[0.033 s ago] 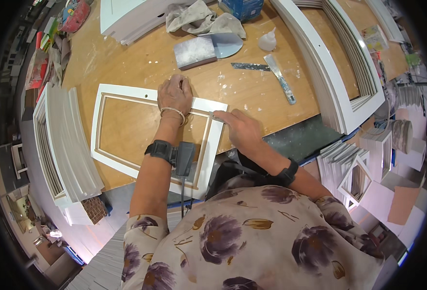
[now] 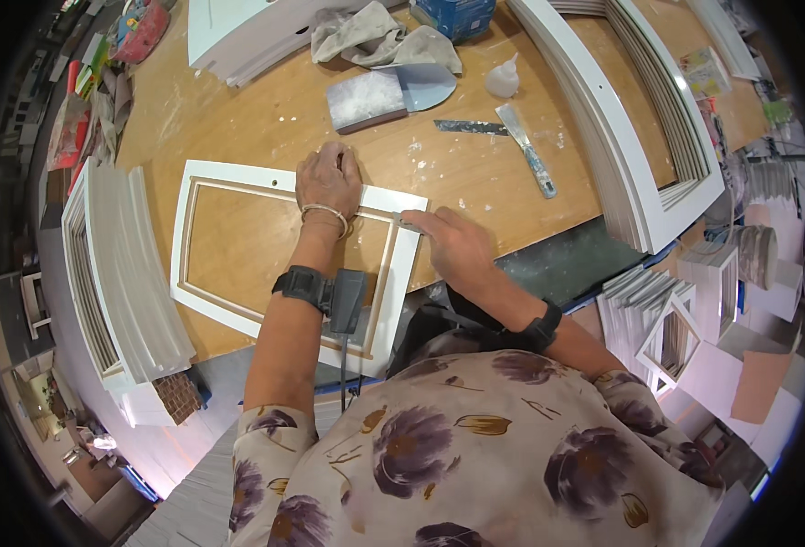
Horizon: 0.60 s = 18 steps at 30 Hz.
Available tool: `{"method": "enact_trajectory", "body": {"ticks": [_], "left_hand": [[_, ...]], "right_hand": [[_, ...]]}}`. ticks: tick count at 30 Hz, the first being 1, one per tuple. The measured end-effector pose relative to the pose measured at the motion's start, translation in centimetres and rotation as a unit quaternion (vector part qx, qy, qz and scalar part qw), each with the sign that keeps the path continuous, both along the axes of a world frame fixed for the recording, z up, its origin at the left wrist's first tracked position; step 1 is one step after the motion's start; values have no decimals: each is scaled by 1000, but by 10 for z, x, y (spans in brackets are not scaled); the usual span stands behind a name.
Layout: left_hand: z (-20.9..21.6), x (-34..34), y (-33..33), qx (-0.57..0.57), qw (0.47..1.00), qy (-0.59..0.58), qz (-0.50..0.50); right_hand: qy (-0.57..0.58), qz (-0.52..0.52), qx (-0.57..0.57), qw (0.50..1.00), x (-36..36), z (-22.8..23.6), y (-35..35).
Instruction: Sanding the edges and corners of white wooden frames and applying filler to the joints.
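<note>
While my left hand (image 2: 328, 179) lay flat and open on the white frame's (image 2: 204, 173) top rail, my right hand (image 2: 457, 244) pinched a small grey piece against its right corner; nothing had shifted between looks. Frame lay flat on the workbench (image 2: 266, 118), putty knife (image 2: 526, 149) beyond.

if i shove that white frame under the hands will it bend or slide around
The white frame looks rigid: a flat moulded panel with straight rails, so it would probably slide rather than flex. The smooth bench suggests it glides easily. With the left hand pressing its top rail and the right hand at its corner, it likely stays put.
</note>
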<state>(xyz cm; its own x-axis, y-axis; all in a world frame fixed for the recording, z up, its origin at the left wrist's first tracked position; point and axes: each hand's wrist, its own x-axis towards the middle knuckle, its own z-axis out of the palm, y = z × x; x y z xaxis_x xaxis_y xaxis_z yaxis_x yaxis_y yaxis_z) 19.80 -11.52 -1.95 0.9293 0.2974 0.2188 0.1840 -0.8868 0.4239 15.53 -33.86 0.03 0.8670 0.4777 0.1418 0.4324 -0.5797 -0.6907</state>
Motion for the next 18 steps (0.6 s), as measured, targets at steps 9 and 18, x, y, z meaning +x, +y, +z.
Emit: {"method": "enact_trajectory", "body": {"ticks": [9, 18], "left_hand": [[3, 0, 5, -4, 1000, 3, 7], [3, 4, -5, -22, 1000, 5, -6]], "right_hand": [[97, -11, -31, 995, 11, 31, 14], [32, -77, -30, 996, 44, 17, -34]]}}
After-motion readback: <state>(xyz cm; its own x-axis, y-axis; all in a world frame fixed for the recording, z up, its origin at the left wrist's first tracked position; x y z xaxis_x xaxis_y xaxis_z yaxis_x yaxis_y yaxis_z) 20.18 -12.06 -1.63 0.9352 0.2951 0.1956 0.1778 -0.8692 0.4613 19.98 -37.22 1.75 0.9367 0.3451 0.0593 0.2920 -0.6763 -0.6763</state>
